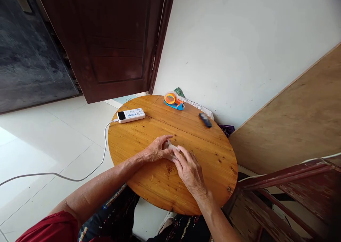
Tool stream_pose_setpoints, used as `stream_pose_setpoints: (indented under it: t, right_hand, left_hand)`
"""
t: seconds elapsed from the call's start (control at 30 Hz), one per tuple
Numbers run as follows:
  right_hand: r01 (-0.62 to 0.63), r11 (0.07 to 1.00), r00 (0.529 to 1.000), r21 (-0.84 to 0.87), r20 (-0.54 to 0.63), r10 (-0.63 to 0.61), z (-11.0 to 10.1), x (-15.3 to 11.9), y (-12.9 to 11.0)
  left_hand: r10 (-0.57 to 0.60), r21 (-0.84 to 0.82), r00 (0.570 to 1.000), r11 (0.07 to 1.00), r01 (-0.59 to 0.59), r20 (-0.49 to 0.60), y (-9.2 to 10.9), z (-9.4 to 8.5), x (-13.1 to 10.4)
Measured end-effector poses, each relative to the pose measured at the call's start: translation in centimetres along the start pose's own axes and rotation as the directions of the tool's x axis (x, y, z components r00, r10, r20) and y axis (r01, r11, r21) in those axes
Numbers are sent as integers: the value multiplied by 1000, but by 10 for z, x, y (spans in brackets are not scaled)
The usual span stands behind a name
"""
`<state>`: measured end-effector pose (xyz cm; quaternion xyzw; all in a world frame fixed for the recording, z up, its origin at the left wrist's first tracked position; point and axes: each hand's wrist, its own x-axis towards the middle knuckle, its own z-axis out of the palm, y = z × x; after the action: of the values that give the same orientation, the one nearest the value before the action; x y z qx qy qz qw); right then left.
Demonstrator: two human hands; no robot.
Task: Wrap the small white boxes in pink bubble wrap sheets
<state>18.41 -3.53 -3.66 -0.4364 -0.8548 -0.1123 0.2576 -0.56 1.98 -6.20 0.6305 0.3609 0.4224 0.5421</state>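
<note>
Near the middle of the round wooden table [149, 135], both hands meet around a small whitish-grey bundle [171, 147]. It looks soft and crumpled, but its exact kind is hard to make out. My left hand [157, 149] grips its left side between thumb and fingers. From the right, my right hand [189, 169] has its bent fingertips pressed on the near right end of it. Fingers of both hands cover much of the bundle.
A white power bank [131, 115] with a plugged-in cable [105, 146] lies at the table's left. Toward the back are an orange-and-blue tape dispenser [174, 100] and a blurred dark item [205, 120]. A worn wooden chair [287, 195] stands at the right.
</note>
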Motion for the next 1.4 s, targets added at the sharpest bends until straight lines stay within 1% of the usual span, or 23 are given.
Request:
stream_pose_setpoints:
  t: [0.07, 0.13, 0.23, 0.33, 0.4, 0.5, 0.53, 0.6, 0.63, 0.7, 0.73, 0.8, 0.83, 0.87, 0.9, 0.93, 0.97, 1.03, 1.13, 1.2, 1.27, 1.3, 1.4]
  right_hand:
    - [18, 997, 1000, -76, -5, -18, 2, -2, -1]
    - [34, 993, 999, -115, -12, -36, 4, -2, -2]
    - [46, 990, 998, -135, -36, -51, 6, -2, -4]
    - [39, 991, 998, -127, -34, -44, 6, -2, -5]
    - [36, 997, 999, -74, -19, -38, 3, -2, -5]
    - [6, 997, 1000, 77, -15, -5, -7, -2, -1]
    - [-20, 991, 999, 136, -34, 25, -12, 0, 3]
    - [-97, 960, 989, 263, -81, 122, -20, 9, 12]
    - [-143, 931, 979, 335, -93, 183, -23, 17, 18]
    - [-228, 835, 955, 500, -53, 293, -21, 34, 31]
    - [-268, 766, 942, 584, -10, 337, -16, 43, 38]
    - [-344, 574, 904, 743, 95, 418, 1, 57, 50]
    - [-386, 483, 877, 786, 151, 456, 11, 61, 55]
    - [-420, 414, 849, 808, 188, 493, 20, 63, 59]
    - [-450, 366, 826, 815, 223, 519, 28, 62, 63]
    - [-473, 336, 811, 814, 254, 527, 33, 60, 65]
    - [-488, 320, 806, 812, 279, 523, 35, 57, 67]
    - [-491, 305, 822, 816, 319, 471, 32, 51, 69]
    - [-420, 284, 881, 862, 313, 354, 16, 46, 71]
    - [-358, 301, 923, 884, 286, 258, 5, 46, 71]
    - [-312, 372, 950, 874, 278, 142, -2, 47, 69]
    - [-293, 422, 955, 858, 287, 80, -5, 48, 68]
    - [-239, 569, 940, 787, 334, -67, -8, 48, 63]
  left_hand:
    - [-5, -9, 1000, 1000, 5, 1, 1, -1, -1]
    - [-23, -30, 1000, 999, 24, 9, 4, -3, -3]
    - [-41, -50, 999, 998, 42, 21, 6, -4, -5]
    - [-40, -38, 999, 998, 41, 15, 7, -5, -5]
    - [-39, -60, 999, 997, 40, 16, 7, -4, -5]
    - [-48, -115, 998, 992, 51, 28, 7, -3, -5]
    - [-53, -123, 998, 991, 56, 28, 8, -3, -6]
    - [-68, -129, 998, 989, 69, 14, 11, -3, -7]
    - [-80, -137, 997, 987, 79, -1, 13, -3, -7]
    - [-107, -178, 993, 979, 96, -53, 16, -5, -7]
    - [-123, -206, 988, 973, 102, -89, 17, -6, -7]
    - [-147, -254, 974, 962, 100, -173, 19, -8, -5]
    - [-150, -266, 965, 960, 90, -215, 20, -10, -5]
    - [-149, -268, 956, 960, 79, -252, 20, -11, -4]
    - [-145, -261, 949, 963, 70, -281, 20, -12, -3]
    - [-141, -248, 943, 967, 65, -303, 21, -13, -3]
    - [-142, -232, 939, 970, 70, -314, 21, -13, -4]
    - [-160, -200, 939, 975, 101, -304, 23, -13, -5]
    - [-189, -172, 951, 974, 149, -246, 24, -10, -7]
    - [-192, -165, 958, 973, 159, -214, 24, -9, -7]
    - [-184, -142, 965, 977, 158, -190, 24, -8, -8]
    - [-176, -126, 968, 980, 155, -179, 24, -7, -8]
    - [-165, -92, 975, 984, 153, -149, 25, -7, -9]
